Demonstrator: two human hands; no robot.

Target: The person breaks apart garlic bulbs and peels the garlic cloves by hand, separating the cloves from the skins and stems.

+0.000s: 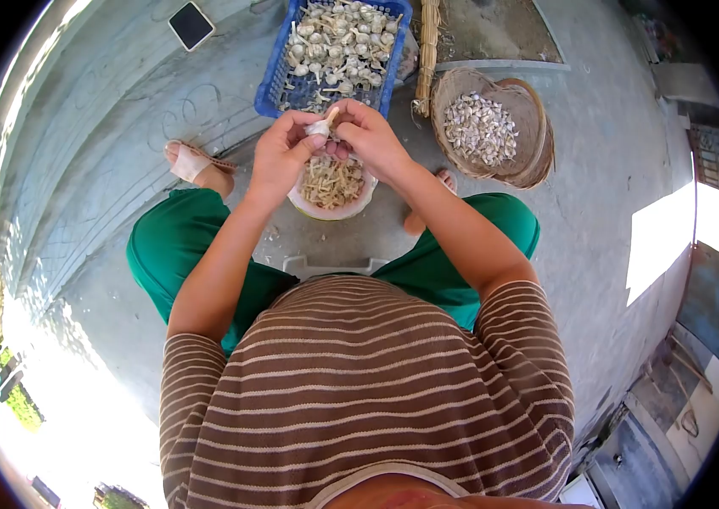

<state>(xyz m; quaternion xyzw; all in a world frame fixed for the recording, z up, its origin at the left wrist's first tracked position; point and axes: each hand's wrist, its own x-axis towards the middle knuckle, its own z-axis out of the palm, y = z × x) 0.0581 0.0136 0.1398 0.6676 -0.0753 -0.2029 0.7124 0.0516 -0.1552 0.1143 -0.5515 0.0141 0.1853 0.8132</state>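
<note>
The left hand (286, 154) pinches a whitish garlic bulb with a pale dry stalk (318, 129) between thumb and bent fingers. The right hand (368, 140) curls in narrow at the bulb's stalk side; whether it grips, I cannot tell. The bulb sits between the two hands, stalk tilted up. For clean work here, I would keep the left pinch low on the bulb, leave the right thumb free to press, and work in short movements so that cloves are not bruised.

Just below the hands stands a round white bowl (332, 214) of dry tan scraps (331, 181); staying above it should catch falling bits. Beyond the hands is a blue plastic lattice basket (267, 92) of stalked garlic bulbs (344, 41). To the right, a brown woven basket (528, 103) holds loose pale cloves (480, 129).
</note>
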